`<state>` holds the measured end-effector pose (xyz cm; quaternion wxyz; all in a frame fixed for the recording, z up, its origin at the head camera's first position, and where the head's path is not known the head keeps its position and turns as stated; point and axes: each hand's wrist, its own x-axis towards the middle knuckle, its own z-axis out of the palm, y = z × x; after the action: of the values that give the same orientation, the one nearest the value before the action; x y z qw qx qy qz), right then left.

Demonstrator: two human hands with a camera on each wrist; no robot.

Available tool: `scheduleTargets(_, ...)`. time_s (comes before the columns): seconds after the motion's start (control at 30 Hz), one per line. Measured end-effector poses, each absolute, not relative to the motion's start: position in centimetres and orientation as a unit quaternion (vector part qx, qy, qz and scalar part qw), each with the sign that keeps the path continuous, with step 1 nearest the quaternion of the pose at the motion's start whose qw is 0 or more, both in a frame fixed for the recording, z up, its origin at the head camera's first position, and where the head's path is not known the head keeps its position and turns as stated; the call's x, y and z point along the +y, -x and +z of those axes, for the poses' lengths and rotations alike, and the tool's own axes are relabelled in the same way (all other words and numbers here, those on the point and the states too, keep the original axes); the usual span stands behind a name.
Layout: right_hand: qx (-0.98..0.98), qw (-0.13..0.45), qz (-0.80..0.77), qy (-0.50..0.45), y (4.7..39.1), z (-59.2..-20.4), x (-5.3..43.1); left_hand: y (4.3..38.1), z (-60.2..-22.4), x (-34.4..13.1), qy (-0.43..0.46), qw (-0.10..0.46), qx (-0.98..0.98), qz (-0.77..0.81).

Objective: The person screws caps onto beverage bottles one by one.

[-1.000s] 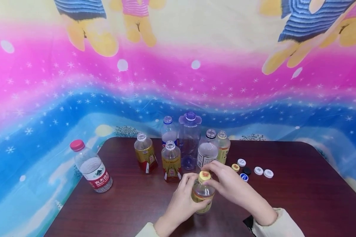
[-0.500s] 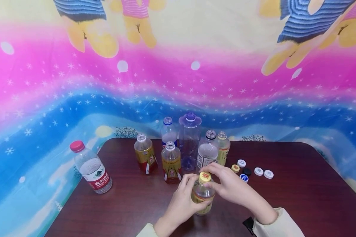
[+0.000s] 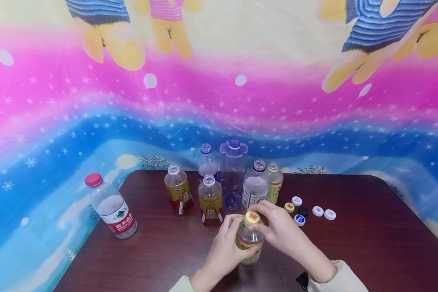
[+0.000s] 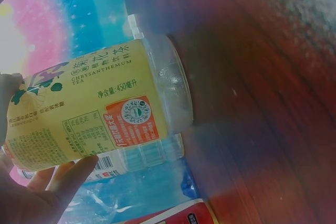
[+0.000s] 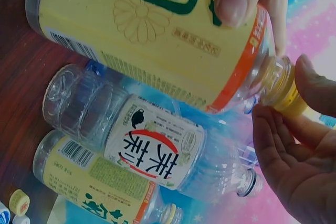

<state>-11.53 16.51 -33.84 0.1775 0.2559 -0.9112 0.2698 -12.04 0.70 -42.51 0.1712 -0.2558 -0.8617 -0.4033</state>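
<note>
A chrysanthemum tea bottle [image 4: 89, 108] with a yellow label stands upright on the table in front of me. My left hand [image 3: 222, 247] grips it round the body, thumb in front. At the top, my right hand [image 3: 282, 225] pinches the yellow bottle cap [image 3: 252, 217] between thumb and fingers. In the right wrist view the cap sits on the bottle's neck, with the right thumb [image 5: 315, 87] on one side of it and the fingers on the other.
Several uncapped bottles stand close behind, among them a tall purple one [image 3: 233, 174] and a gold-labelled one [image 3: 211, 202]. Loose caps, including a blue one [image 3: 299, 220], lie to the right. A pink-capped water bottle [image 3: 114, 211] stands at the left.
My right forearm and sleeve have shifted slightly left and down. Both hands keep their hold on the bottle and its cap; the other things stay put.
</note>
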Motion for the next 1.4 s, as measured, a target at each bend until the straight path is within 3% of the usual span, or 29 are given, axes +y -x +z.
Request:
scheduleTargets(0.83,-0.92,0.17,0.296,-0.192,11.1,-34.0,16.0,12.0,-42.6,0.7,0.253,0.168,-0.864,-0.401)
scheduleTargets(1.4,-0.898,0.151,0.328,-0.25,10.9,-34.8,15.6,11.1,-42.1,-0.2,0.211,0.209,-0.88,-0.37)
